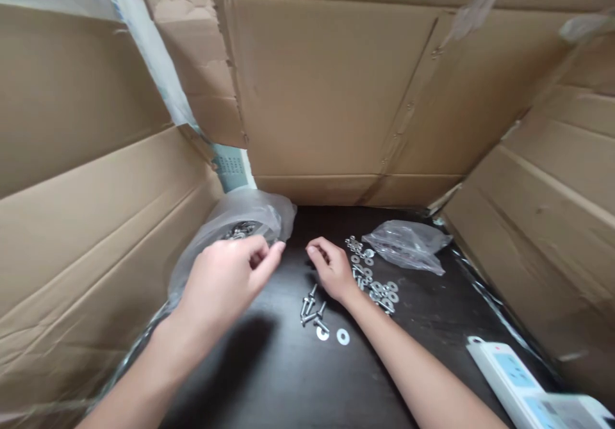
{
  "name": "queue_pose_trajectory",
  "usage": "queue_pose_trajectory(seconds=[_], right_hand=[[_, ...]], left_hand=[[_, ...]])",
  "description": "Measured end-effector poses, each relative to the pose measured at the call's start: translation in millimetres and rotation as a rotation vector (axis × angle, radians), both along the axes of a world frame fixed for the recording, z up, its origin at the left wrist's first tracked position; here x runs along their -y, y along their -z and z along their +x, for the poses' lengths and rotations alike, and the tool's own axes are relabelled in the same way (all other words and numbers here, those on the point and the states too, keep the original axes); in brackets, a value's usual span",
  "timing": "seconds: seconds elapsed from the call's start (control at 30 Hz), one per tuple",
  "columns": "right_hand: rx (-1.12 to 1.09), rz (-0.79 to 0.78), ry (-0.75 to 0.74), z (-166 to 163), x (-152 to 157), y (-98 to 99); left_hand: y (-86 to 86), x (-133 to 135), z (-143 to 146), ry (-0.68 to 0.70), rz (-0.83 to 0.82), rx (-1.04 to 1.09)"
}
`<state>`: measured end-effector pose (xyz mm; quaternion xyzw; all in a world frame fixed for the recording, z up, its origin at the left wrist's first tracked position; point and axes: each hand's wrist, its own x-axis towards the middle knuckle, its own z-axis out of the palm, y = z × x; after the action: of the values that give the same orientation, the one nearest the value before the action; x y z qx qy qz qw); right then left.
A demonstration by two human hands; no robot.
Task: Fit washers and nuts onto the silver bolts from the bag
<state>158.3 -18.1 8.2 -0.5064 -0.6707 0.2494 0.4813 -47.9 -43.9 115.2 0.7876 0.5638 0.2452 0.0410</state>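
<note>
My left hand [230, 269] is raised in front of an open clear plastic bag [211, 224] with metal hardware [240, 230] inside. Its fingers are curled and the thumb lies against the index finger; anything between them is too small to make out. Over the dark table, my right hand [331, 267] has its fingers bent and thumb and index finger together, their contents hidden. Just below it lie several bolts [312, 307]. Closer to me are two flat washers [343, 336]. Beside the right hand is a loose pile of washers and small hardware [368, 272].
A crumpled clear bag [408, 243] lies right of the pile. At the lower right is a white power strip [509, 371]. Cardboard walls [336, 83] enclose the dark tabletop [288, 378] at the back and both sides.
</note>
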Motion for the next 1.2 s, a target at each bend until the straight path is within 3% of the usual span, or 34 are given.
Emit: queue_pose_trajectory(seconds=[0.13, 0.23, 0.37, 0.5, 0.63, 0.7, 0.83, 1.2], right_hand=[[0.010, 0.089, 0.110, 4, -5, -14.0], [0.132, 0.090, 0.236, 26, -13, -33.0], [0.359, -0.176, 0.307, 77, -17, -55.5], [0.547, -0.342, 0.344, 120, -12, -60.7], [0.604, -0.453, 0.234, 134, -10, -54.3], [0.643, -0.477, 0.200, 134, -11, -50.3], [0.771, -0.380, 0.258, 128, -14, -44.5], [0.979, -0.521, 0.268, 100, -14, -49.1]], left_hand=[[30.4, -4, 41, 0.318, -0.034, -0.021], [60.3, -18, 58, 0.374, -0.088, -0.023], [81.0, -30, 60, 0.362, -0.143, 0.081], [85.3, -31, 53, 0.360, -0.191, 0.176], [85.0, -30, 46, 0.495, -0.265, 0.197], [84.9, -29, 42, 0.564, -0.277, 0.178], [88.5, -30, 36, 0.589, -0.278, 0.190], [99.2, -30, 44, 0.457, -0.263, 0.185]])
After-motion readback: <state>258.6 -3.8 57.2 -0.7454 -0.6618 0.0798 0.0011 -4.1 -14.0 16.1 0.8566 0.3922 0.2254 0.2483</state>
